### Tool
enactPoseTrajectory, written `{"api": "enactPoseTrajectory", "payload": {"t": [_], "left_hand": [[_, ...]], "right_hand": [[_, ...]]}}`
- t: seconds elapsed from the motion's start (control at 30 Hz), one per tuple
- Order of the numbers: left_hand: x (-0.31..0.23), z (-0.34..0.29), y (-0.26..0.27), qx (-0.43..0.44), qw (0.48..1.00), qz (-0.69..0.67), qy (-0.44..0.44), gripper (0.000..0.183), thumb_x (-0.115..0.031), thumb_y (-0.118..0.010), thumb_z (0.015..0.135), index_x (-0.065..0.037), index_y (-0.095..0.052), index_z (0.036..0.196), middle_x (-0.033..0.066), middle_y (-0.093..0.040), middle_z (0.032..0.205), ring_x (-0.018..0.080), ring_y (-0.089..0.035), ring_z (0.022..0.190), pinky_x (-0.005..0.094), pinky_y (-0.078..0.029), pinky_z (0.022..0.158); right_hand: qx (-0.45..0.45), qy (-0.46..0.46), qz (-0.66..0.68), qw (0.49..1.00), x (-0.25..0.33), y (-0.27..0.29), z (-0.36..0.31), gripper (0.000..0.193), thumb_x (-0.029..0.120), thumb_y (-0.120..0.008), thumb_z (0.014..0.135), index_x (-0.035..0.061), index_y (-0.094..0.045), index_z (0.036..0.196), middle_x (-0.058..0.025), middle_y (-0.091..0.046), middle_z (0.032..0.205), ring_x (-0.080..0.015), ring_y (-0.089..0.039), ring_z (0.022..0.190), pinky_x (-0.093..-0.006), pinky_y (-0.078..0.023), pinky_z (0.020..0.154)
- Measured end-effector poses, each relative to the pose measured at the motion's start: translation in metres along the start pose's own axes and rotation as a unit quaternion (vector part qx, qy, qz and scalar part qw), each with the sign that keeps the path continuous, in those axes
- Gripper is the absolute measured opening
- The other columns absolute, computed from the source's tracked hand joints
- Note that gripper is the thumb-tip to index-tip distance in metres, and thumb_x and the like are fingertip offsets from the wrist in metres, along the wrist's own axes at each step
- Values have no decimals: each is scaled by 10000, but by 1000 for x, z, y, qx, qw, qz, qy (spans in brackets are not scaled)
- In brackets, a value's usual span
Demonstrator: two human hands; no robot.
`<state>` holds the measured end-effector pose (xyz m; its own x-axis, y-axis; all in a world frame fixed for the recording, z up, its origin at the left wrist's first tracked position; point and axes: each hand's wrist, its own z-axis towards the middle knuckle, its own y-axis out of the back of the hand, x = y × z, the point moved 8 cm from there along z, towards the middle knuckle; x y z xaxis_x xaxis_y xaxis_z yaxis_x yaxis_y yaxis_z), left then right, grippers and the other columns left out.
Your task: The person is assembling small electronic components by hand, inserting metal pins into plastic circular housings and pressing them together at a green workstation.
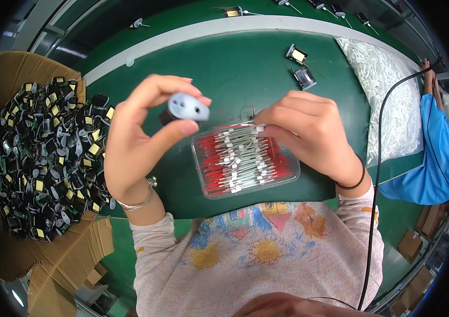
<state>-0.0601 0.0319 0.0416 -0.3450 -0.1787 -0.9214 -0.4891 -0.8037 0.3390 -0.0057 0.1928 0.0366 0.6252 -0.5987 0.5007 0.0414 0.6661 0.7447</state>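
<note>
The left hand (137, 129) holds a grey, oval-faced plastic unit with a black body (188, 106) between its fingers, above the green desk (219, 61). The right hand's (309, 124) fingers are narrowed on a thin, white-ended lead (260, 128) at the far edge of a transparent rectangular plastic box (289, 178) containing red-and-white leads (235, 158).

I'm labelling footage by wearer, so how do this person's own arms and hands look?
Both the left hand and right hand are gloveless. The left wrist wears a silvery bracelet with a rounded, shiny part; the right, a dark beaded bracelet. The pale, flecked sleeves end on the forearms and show small yellow-orange patches.
</note>
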Motion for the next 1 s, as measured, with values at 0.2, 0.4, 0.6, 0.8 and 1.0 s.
{"api": "enactPoseTrajectory", "payload": {"t": [0.2, 0.4, 0.6, 0.8, 1.0], "left_hand": [[-5, 4, -52, 204, 971, 101, -74, 371, -268, -758, 583, -49, -652, 863, 127, -579, 1163, 346, -397, 1222, 451, -289, 1000], [9, 7, -63, 230, 973, 17, -29, 351, -198, -771, 581, -20, -643, 855, 92, -621, 983, 315, -475, 1135, 414, -330, 970], [5, 9, -57, 197, 978, -54, -39, 370, -192, -782, 565, -3, -652, 856, 82, -627, 947, 291, -500, 1090, 410, -341, 957], [-6, 7, -56, 157, 982, -80, -70, 327, -94, -772, 574, -59, -672, 883, 62, -631, 968, 257, -538, 1034, 382, -364, 949], [-8, 5, -60, 164, 980, -101, -45, 407, -204, -792, 530, 1, -669, 860, 105, -616, 958, 275, -499, 1058, 397, -335, 953]], "right_hand": [[-34, 38, -90, 995, 8, 6, -7, 148, 90, -608, 607, 59, -562, 744, -38, -480, 655, -207, -516, 618, -312, -443, 523], [-68, 96, -145, 982, 24, 10, -7, 145, 104, -595, 593, 49, -568, 724, -27, -454, 659, -179, -483, 603, -291, -430, 522], [-76, 37, 43, 996, 8, 23, 0, 237, 65, -675, 602, 49, -641, 836, -38, -575, 746, -177, -541, 654, -267, -445, 552], [-66, -32, 283, 956, -14, 19, 0, 177, 10, -724, 659, 40, -689, 829, -54, -634, 792, -144, -580, 669, -251, -458, 577], [-85, -6, 280, 956, -10, 21, 2, 173, -18, -705, 671, 33, -691, 836, -79, -640, 831, -138, -601, 713, -242, -478, 608]]}}
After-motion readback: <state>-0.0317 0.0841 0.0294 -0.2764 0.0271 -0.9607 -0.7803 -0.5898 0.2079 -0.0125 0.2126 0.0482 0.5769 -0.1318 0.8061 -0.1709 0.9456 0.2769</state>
